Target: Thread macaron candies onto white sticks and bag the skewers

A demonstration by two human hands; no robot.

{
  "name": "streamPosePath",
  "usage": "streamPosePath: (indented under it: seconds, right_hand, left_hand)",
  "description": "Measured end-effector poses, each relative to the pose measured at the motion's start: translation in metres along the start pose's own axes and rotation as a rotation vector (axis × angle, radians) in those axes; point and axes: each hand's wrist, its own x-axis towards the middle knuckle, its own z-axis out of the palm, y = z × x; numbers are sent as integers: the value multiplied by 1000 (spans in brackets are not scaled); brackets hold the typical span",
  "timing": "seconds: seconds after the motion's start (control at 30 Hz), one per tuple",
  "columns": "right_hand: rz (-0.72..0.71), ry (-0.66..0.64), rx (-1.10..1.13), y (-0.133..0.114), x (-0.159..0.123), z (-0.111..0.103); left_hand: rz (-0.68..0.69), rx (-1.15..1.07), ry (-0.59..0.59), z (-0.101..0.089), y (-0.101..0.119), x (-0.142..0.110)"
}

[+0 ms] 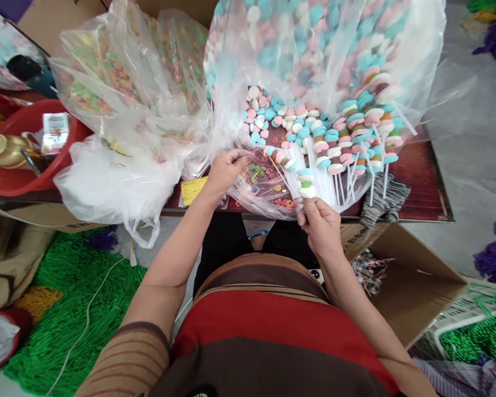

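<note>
Between the thumb and fingers of my right hand [321, 223] is a candy skewer [305, 183], threaded with blue, green and white pieces. Its stick is mostly hidden by the hand. My left hand [228, 172] is closed in a pinch beside clear plastic; what the fingertips hold, if anything, I cannot make out. Between the hands lie red gummy rings [268, 175] on the plastic. Several white sticks [299, 160] lie bundled just behind the skewer. Finished-looking candy skewers [355, 138] are piled to the right, and loose pastel marshmallows [293, 121] lie behind.
A large clear bag of marshmallows [281, 44] stands at the back, with a bag of gummy rings [127, 71] left of it. A red basin [72, 140] sits far left. A grey glove [385, 199] lies near the right edge. An open cardboard box [413, 281] stands below.
</note>
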Motion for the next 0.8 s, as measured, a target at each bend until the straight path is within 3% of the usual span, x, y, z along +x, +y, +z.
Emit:
streamPosePath:
  seconds: [0.13,0.3,0.4,0.6,0.8]
  right_hand:
    - [39,-207,-152,-12,-7,7]
    - [8,-251,-261,-17,-7,17]
    - [-13,-240,-323,-17,-7,17]
    - [-58,-252,-401,-22,-10,16]
    - [-45,-229,-354,-23,-11,17]
  left_hand:
    - [-60,-419,0,19,3,-27]
    - [-77,-546,0,33,6,-37]
    - [-17,-467,24,32,10,-40]
    - [193,27,182,27,28,-48]
    - [205,-24,168,31,30,-48]
